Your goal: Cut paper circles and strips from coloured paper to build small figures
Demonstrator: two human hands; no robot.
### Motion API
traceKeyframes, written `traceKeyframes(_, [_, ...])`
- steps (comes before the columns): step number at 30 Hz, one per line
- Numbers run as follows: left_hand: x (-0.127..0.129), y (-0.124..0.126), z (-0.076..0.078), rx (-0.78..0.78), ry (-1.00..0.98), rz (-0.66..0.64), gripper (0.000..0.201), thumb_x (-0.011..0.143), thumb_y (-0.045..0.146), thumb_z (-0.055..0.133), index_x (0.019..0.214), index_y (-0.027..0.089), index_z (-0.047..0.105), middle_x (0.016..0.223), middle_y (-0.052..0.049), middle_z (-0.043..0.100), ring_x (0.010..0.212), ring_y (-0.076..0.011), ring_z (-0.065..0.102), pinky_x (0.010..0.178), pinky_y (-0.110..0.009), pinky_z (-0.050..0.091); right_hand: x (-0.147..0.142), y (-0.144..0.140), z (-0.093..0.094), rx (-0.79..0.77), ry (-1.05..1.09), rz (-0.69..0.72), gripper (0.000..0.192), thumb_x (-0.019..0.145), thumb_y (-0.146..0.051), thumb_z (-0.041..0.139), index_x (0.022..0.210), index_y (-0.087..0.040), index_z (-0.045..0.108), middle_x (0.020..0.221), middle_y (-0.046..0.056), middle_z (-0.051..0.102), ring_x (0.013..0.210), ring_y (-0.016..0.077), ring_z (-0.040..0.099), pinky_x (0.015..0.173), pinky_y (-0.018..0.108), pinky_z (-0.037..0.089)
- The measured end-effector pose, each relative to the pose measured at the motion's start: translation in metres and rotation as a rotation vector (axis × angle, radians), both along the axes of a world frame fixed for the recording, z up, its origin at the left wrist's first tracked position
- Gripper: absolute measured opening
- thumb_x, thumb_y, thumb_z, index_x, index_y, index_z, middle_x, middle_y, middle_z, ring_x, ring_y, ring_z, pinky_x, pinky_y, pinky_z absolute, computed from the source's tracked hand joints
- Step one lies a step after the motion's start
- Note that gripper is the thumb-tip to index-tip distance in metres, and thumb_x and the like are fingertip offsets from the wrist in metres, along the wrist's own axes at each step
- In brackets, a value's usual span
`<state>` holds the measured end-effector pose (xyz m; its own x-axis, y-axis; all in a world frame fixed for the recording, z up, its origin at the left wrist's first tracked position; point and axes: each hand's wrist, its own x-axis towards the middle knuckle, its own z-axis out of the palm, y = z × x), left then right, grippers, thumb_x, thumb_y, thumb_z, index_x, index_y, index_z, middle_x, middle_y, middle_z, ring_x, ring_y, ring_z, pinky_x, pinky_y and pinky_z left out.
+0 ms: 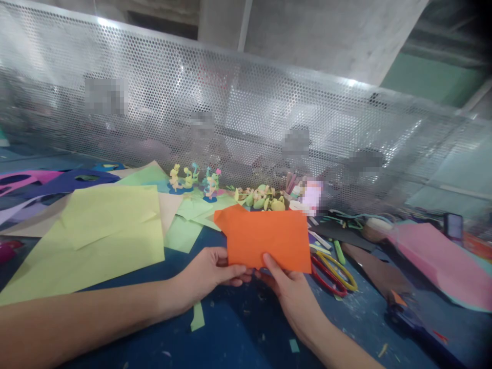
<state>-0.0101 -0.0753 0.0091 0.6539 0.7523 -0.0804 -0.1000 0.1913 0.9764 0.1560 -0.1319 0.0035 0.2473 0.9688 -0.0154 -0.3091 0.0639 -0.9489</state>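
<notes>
An orange sheet of paper [269,236] is held up over the blue table, its upper left corner cut or folded into a slanted flap. My left hand [215,271] pinches its lower left edge between thumb and fingers. On the lower middle edge, my right hand [286,284] grips it with the thumb on the near face and the fingers behind. Just right of the sheet lie scissors with red and yellow handles [336,274], their blades partly hidden. A light green paper scrap [198,316] rests below my left wrist.
Yellow-green paper sheets [115,230] spread across the left. Small paper figures [192,179] stand behind, near a perforated metal screen [249,123]. To the right are pink paper [442,256], brown paper [374,269], a phone [453,227] and a dark blue tool [411,320].
</notes>
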Motion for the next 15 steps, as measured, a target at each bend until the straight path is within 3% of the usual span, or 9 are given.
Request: traceKeyframes(15, [-0.0008, 0.0047, -0.0024, 0.017, -0.038, -0.073, 0.030, 0.078, 0.032, 0.063, 0.098, 0.010, 0.066, 0.100, -0.013, 0.069, 0.092, -0.0187, 0.065, 0.079, -0.024, 0.051, 0.0020, 0.0030, -0.0038, -0.012, 0.004, -0.082, 0.061, 0.066, -0.035, 0.072, 0.123, -0.025, 0.052, 0.113, 0.006, 0.062, 0.091, 0.0221, 0.060, 0.063, 0.030, 0.055])
